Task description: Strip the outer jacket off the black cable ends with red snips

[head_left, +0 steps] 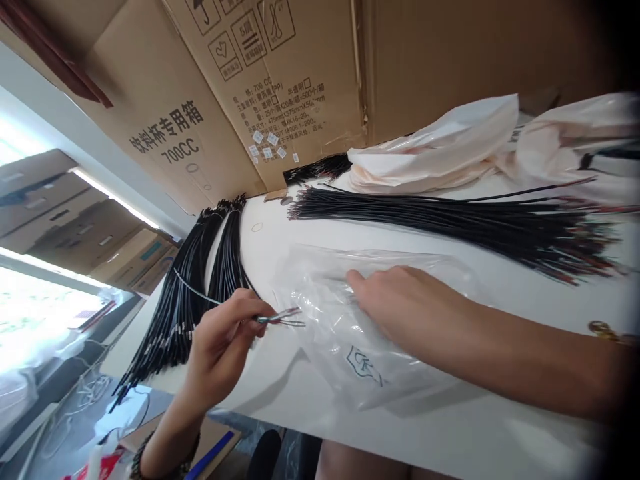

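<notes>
Near the table's left part, my left hand (225, 347) pinches a cable (277, 319) whose thin coloured wire ends point right. My right hand (387, 290) rests at a clear plastic bag (340, 347) with a dark printed logo; its fingertips are partly hidden, and whether they grip the film cannot be made out. Behind the bag lies a long bundle of black cables (440, 217) with stripped coloured ends at the right. More black cables (185, 300), tied in bunches, fan out beyond my left hand.
Large cardboard boxes (300, 80) stand along the back of the white table (280, 400). Pale wrapping (430, 150) lies at the back right. Stacked boxes (55, 207), loose white cords and a bright window are at the left.
</notes>
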A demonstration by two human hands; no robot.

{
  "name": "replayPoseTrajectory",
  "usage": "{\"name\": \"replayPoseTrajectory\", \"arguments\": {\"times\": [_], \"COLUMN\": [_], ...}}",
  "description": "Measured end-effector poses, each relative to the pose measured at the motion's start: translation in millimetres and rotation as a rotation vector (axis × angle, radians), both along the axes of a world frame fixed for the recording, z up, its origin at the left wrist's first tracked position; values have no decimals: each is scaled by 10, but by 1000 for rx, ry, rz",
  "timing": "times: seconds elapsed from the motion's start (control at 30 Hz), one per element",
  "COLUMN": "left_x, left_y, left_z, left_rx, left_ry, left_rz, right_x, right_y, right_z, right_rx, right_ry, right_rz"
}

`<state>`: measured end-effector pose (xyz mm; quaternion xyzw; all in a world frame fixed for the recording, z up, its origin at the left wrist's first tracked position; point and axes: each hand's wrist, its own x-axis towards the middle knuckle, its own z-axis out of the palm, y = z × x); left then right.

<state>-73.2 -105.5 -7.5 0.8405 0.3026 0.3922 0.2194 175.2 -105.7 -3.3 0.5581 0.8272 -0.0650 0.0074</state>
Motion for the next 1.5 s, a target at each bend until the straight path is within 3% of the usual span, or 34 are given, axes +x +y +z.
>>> {"name": "replayPoseTrajectory", "arguments": {"times": [0.13, 0.33, 0.57, 0.87, 1.1, 1.2, 1.37, 1.5], "left_x": [63, 124, 132, 177, 134, 133, 311, 473], "left_y": [64, 98, 165, 202, 166, 182, 335, 509], "left_z": [-119, -157, -185, -154, -197, -92, 413, 679], "left_rx": [96, 152, 198, 269, 253, 247, 400, 691], "left_ry": [-88, -107, -107, -112, -101, -93, 179, 419], "left_rz": [-84, -85, -261, -299, -285, -178, 49, 232], "right_x": [3, 41, 66, 57, 4, 26, 208, 543], "right_y": [99, 135, 152, 145, 140, 112, 49, 98], "right_z": [32, 52, 85, 92, 214, 182, 234, 475], "right_rx": [-131, -190, -271, -323, -390, -361, -200, -108], "right_ry": [-49, -10, 37, 55, 24, 0, 92, 284], "right_rz": [-16, -74, -110, -149, -190, -141, 19, -113]}}
